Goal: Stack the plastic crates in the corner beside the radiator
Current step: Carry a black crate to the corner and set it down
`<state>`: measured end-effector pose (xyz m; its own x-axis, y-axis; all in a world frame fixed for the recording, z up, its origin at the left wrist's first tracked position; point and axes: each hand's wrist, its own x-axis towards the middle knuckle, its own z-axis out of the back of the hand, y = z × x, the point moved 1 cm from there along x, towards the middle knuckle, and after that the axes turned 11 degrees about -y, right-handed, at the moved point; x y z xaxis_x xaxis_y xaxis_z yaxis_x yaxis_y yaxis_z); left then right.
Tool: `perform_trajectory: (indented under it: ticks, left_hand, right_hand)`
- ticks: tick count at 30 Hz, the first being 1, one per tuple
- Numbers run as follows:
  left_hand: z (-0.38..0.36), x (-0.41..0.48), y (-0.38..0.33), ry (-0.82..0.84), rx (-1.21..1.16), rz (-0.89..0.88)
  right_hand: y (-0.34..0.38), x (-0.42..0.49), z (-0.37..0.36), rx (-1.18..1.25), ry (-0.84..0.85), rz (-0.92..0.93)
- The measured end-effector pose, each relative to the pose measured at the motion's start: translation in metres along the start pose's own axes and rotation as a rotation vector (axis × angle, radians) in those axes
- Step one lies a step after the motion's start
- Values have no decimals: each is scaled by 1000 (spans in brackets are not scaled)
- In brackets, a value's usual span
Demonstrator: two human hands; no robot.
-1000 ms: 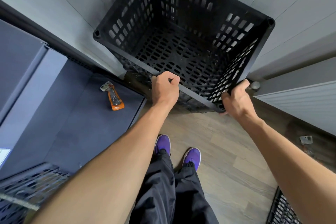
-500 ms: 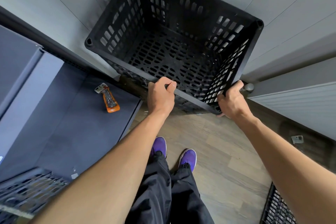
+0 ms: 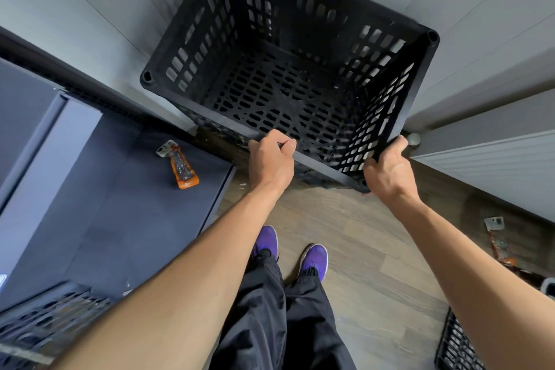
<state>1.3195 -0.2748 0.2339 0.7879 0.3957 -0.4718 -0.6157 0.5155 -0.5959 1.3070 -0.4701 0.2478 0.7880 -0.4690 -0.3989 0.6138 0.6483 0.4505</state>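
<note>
A black slotted plastic crate (image 3: 288, 93) stands open side up in the corner where two grey walls meet, with another black crate partly visible beneath its near edge. My left hand (image 3: 270, 159) grips the crate's near rim, fingers curled over it. My right hand (image 3: 387, 168) grips the near right corner of the rim. The white radiator (image 3: 495, 165) runs along the wall to the right of the crate.
A dark blue cabinet top (image 3: 99, 204) sits at the left with an orange packaged tool (image 3: 180, 165) on it. Black crates show at the bottom left (image 3: 45, 324) and bottom right (image 3: 456, 345). A small package (image 3: 495, 225) lies on the wooden floor by the radiator.
The crate and both hands have shifted slightly left and farther into the corner. Both hands keep their grip on the near rim.
</note>
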Motion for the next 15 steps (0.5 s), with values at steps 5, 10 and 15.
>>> perform_trajectory:
  ticks: [5, 10, 15]
  left_hand:
    - [2, 3, -1, 4, 7, -8]
    - [1, 2, 0, 9, 9, 4]
    - [-3, 3, -1, 19, 33, 3]
  right_hand:
    - [1, 2, -1, 9, 3, 17]
    - [-2, 2, -4, 40, -16, 17]
    - [-7, 1, -9, 11, -49, -6]
